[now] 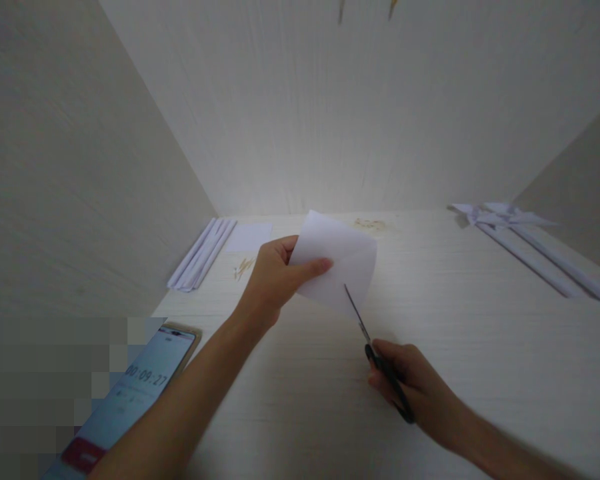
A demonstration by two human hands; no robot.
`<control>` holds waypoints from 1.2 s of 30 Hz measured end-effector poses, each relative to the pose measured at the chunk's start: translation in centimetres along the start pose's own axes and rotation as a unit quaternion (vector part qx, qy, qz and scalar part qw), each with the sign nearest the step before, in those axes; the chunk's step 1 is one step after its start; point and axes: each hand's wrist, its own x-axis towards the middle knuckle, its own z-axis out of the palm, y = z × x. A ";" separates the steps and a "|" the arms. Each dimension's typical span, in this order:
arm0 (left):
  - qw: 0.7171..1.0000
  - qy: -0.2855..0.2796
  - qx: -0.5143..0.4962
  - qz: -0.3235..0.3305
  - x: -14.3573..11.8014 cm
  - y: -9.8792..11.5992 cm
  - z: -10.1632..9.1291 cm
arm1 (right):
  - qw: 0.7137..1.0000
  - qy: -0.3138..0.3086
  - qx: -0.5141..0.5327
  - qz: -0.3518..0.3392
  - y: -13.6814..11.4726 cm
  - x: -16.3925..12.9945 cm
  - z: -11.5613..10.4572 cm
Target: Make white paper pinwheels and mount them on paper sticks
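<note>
My left hand (275,277) pinches a folded white sheet of paper (341,263) above the pale wooden table (455,320), thumb on top. My right hand (413,387) grips black-handled scissors (375,353). Their blades point up and away, and the tip meets the lower edge of the paper.
A phone (130,400) showing a running timer lies at the near left. Rolled paper sticks (203,253) and a small white sheet (250,237) lie at the back left, with small wooden sticks (243,268) beside them. Paper pinwheels on long paper stems (525,243) lie at the back right. Walls enclose three sides.
</note>
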 end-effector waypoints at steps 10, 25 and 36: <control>0.999 -0.018 -0.026 -0.013 0.1 -0.2 0.3 | 1.000 0.000 0.014 -0.003 -0.4 -0.1 -0.1; 0.999 -0.031 -0.023 -0.030 -0.2 -0.8 1.0 | 0.999 0.009 0.041 -0.011 -0.8 -0.1 -0.3; 0.999 -0.030 -0.018 -0.040 -0.2 -0.7 1.1 | 0.998 0.014 0.051 -0.015 -0.8 -0.2 -0.3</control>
